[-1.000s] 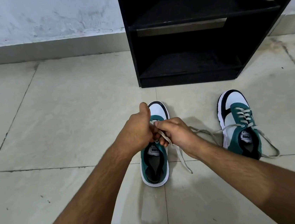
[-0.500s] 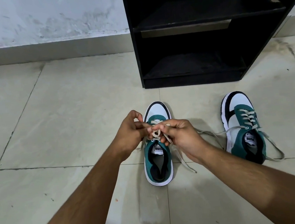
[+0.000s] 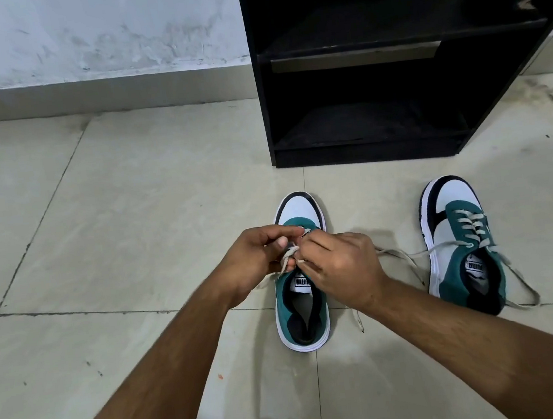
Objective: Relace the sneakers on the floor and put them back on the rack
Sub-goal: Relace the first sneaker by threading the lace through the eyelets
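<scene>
1. Floor [image 3: 115, 227]: pale tiles with dark grout lines; carries every item below.
2. Rack [image 3: 373, 71]: black, two open shelves showing, standing against the wall at upper right.
3. Right sneaker [image 3: 461, 243]: green, white and black, on the floor in front of the rack, toe toward it; laced, with loose lace ends trailing on the tiles on both sides.
4. Left sneaker [image 3: 301, 306]: same colours, well apart from its pair, toe toward the rack; upper lacing hidden by the hands.
5. Left hand [image 3: 256, 259]: over the left sneaker, fingers closed, grip pinching the lace [image 3: 289, 254].
6. Right hand [image 3: 340, 264]: touching the left hand, grip closed on the same lace.
7. Lace: pale, bunched between both hands above the tongue.
</scene>
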